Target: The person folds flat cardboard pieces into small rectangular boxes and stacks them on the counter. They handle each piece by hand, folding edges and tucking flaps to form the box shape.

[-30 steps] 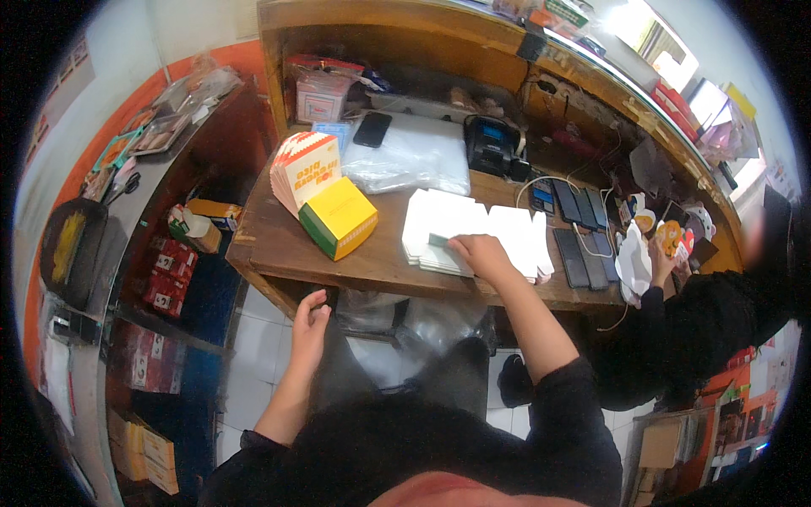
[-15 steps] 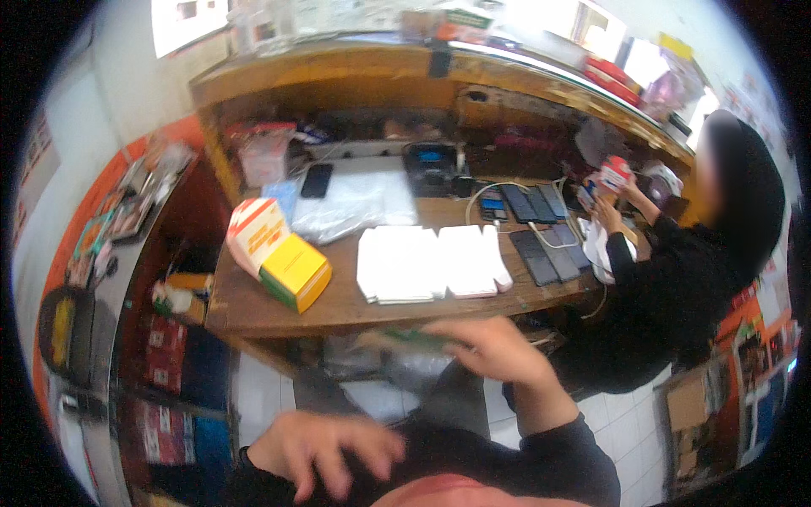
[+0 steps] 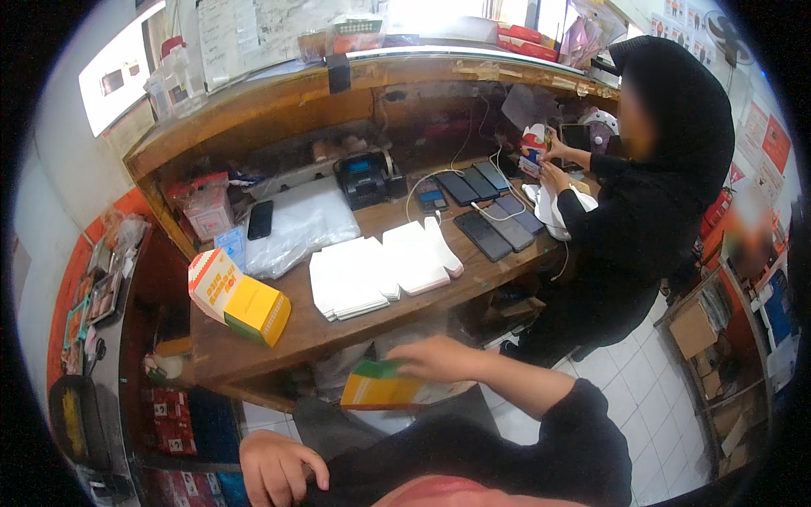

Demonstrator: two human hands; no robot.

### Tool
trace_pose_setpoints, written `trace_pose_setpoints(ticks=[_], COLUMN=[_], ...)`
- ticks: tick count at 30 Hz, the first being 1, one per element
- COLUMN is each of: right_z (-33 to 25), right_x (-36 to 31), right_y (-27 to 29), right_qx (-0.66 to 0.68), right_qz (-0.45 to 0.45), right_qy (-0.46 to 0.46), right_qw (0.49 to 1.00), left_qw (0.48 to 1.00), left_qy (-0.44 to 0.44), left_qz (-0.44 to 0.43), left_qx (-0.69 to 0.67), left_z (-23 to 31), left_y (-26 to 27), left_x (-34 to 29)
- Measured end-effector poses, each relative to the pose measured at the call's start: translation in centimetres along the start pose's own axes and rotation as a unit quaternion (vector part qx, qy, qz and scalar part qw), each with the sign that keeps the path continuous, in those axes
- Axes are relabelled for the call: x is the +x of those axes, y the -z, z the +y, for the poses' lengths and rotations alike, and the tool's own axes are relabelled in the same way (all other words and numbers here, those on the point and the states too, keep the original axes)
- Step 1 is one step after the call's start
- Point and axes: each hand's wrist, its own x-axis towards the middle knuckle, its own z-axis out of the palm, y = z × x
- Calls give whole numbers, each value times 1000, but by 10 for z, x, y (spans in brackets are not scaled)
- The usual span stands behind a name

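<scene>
In front of the table's edge, my right hand [image 3: 439, 359] is closed on the green end of a yellow and green carton [image 3: 380, 390], whose far part is partly hidden by my arm. My left hand [image 3: 283, 471] hangs low near my lap, thumb apart from loosely bent fingers, holding nothing. A folded yellow, green and cream box [image 3: 258, 308] stands on the table's left corner with its tall back panel up. To its right lies a stack of flat white carton blanks [image 3: 355, 277].
On the wooden table [image 3: 355, 334] are a plastic-wrapped pack [image 3: 308, 226], a black phone [image 3: 260, 220], a black printer [image 3: 365, 179] and several phones with cables [image 3: 490, 232]. A person in black [image 3: 625, 220] holds a small red and white box [image 3: 534, 150] at the right.
The view has shifted, and more of the carton in my right hand shows, its yellow side now facing up. My left hand has drawn lower and left, its fingers less spread.
</scene>
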Motion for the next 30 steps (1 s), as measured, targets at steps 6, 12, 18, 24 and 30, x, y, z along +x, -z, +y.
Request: trace_pose_setpoints(ticks=[6, 12, 18, 24, 30], right_z=[9, 3, 13, 26, 50], right_x=[8, 17, 18, 17, 15], right_y=[-44, -84, -101, -103, -122], right_qx=[17, 43, 43, 20, 99], right_qz=[60, 170, 256, 241, 167], right_qy=[2, -5, -92, 90, 86], right_qw=[998, 984, 961, 966, 977], left_qw=[648, 475, 451, 389, 559], left_qy=[338, 443, 482, 487, 582], left_qz=[604, 731, 724, 761, 591], left_qx=[318, 208, 199, 179, -4], left_z=[-47, -113, -136, -142, -134], left_y=[-14, -33, -36, -32, -30], left_x=[-1, -64, -60, -75, -83])
